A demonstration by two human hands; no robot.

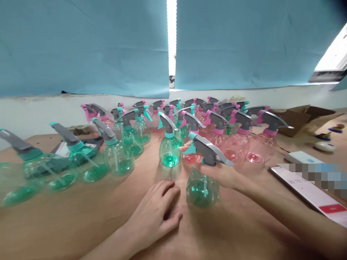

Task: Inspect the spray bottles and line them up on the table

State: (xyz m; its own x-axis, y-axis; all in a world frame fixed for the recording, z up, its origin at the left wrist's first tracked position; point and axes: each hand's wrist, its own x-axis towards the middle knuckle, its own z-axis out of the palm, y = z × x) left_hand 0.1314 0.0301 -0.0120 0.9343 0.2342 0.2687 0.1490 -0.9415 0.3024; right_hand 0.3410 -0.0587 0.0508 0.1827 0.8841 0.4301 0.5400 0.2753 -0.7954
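My right hand point(222, 174) is wrapped round the neck of a green spray bottle point(202, 193) with a grey and turquoise trigger head. That bottle leans slightly, its base close to the tabletop. Empty, my left hand point(157, 206) rests on the wooden table point(89, 224) just left of it, fingers a little bent and the thumb apart. Another green spray bottle point(169, 151) stands upright beyond my left fingertips. Pink spray bottles point(235, 146) with grey and pink heads crowd behind my right hand.
More green spray bottles point(119, 160) line the left side, with a dark item point(58, 148) behind them. To the right are a phone point(306, 191), a white box point(306, 157) and an open cardboard box point(300, 119). Blue sheets point(86, 47) hang over the back wall.
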